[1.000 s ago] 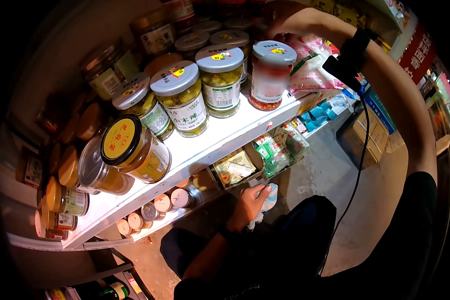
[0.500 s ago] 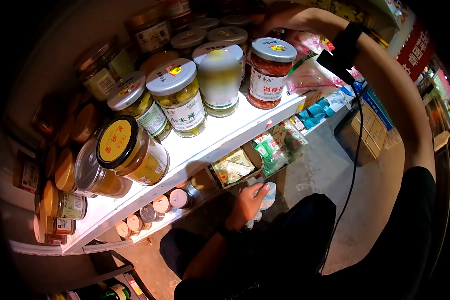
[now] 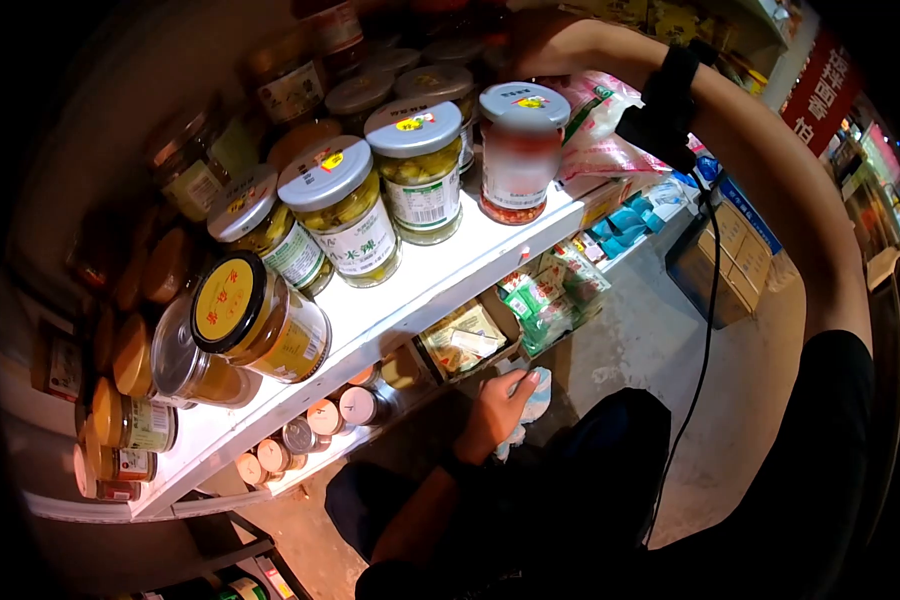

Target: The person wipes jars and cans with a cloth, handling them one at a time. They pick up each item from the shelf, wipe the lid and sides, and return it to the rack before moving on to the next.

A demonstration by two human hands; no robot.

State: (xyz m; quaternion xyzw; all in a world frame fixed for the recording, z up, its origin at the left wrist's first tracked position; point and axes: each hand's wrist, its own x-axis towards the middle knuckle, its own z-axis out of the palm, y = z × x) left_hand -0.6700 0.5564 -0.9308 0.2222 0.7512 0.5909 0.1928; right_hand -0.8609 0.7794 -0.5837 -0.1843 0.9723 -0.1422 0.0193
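My left hand is closed around a crumpled light blue-and-white cloth, low in front of the shelf and above my lap. My right arm arches over from the right, and my right hand reaches in among the jars at the back of the upper shelf. Its fingers are lost in shadow. Nearest to it at the front stands a silver-lidded jar of red chopped chili. Left of that are silver-lidded jars of green peppers and a yellow-lidded jar.
The white shelf carries more jars towards the left and back. Pink bags lie at its right end. Below are boxes of packets and small lidded jars. A cardboard box stands on the floor; a black cable hangs from my right wrist.
The view has shifted slightly, so the front jars appear a little further left and lower. My right hand stays at the back of the shelf; my left hand keeps hold of the cloth.
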